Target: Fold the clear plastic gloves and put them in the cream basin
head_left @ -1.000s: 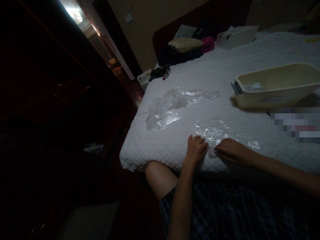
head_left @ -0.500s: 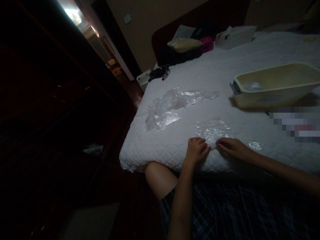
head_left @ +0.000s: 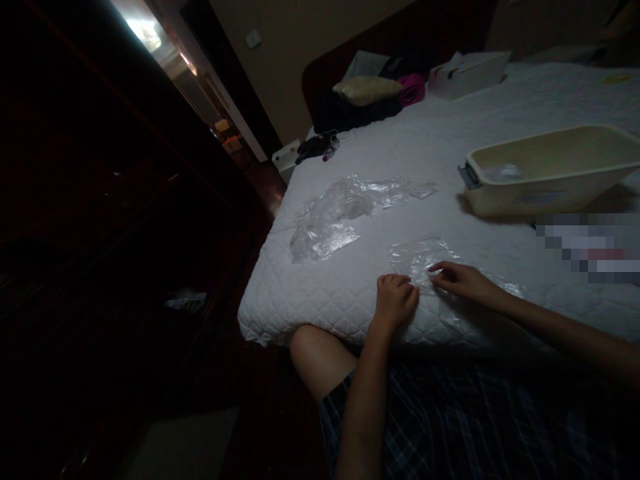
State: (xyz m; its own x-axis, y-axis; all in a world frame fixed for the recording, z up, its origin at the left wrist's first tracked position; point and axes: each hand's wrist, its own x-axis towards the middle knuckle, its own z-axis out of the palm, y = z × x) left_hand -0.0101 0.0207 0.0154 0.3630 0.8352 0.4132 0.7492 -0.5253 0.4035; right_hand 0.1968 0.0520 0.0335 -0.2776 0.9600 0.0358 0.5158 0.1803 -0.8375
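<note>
Head view: left hand (head_left: pixel 399 295) and right hand (head_left: pixel 461 280) are at the clear plastic (head_left: pixel 419 253) (gripping or not, I cannot tell).

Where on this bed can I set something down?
Bare bed shows between the far plastic and the tub, and between the tub and white box. It's crowded at the near plastic, where the left hand and right hand are, and around the purple bundle.

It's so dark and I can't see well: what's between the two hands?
A thin sheet of clear, crinkled plastic, lying on the white bed cover, shows between the left hand and the right hand in the head view.
</note>
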